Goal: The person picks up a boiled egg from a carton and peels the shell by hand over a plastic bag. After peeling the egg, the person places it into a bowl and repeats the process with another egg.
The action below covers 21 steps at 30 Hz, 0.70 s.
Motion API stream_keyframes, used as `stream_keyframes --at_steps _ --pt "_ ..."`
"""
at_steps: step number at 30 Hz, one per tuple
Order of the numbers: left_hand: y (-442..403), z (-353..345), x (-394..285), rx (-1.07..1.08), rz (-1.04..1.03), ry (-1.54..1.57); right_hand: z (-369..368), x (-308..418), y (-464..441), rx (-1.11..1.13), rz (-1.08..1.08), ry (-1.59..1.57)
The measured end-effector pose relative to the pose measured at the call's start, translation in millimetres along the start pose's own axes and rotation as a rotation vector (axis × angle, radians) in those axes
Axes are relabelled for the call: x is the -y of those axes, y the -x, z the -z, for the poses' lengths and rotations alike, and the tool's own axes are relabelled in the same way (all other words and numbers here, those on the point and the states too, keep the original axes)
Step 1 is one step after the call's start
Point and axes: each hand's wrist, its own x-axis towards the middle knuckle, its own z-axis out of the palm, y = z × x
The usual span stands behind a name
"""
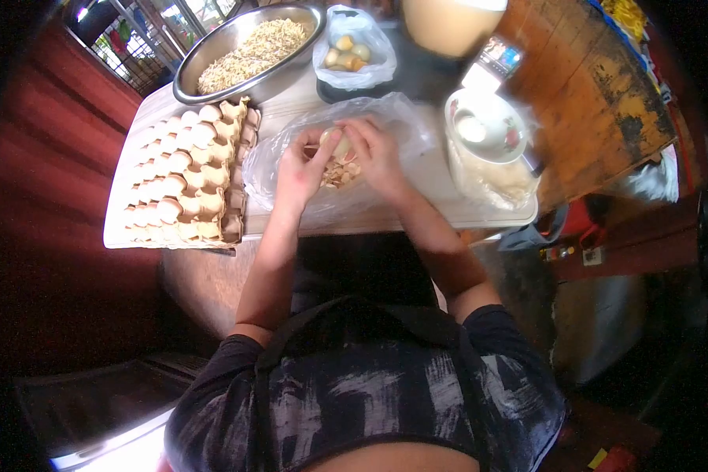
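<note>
Above a clear plastic bag (271,149) on the table, my left hand (303,167) is closed round a pale egg (334,143). My right hand (372,153) meets it from the other side, its fingertips pressed against the top of the egg. Broken shell pieces (340,171) lie in the bag just below both hands. To the left stands a stack of egg trays (212,177) with many eggs (169,185) in the top one.
A steel basin (182,82) of husk-like grains stands at the back left. Beside it a plastic bag (358,77) holds several eggs. A floral bowl (505,126), a phone-like object (505,59) and a large beige container (448,27) are at the right.
</note>
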Motion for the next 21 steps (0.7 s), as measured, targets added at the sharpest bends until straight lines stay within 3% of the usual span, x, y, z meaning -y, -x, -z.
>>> stream_keyframes --at_steps 8,17,21 --pt "0.1 -1.9 11.7 -0.043 -0.077 0.137 1.1 8.7 0.0 -0.008 -0.054 -0.061" --pt "3.7 2.8 8.2 0.058 -0.086 0.398 3.2 0.6 -2.9 -0.082 -0.184 -0.184" --pt "5.8 9.1 2.7 0.138 0.040 0.710 6.8 -6.3 -6.6 -0.122 -0.204 -0.217"
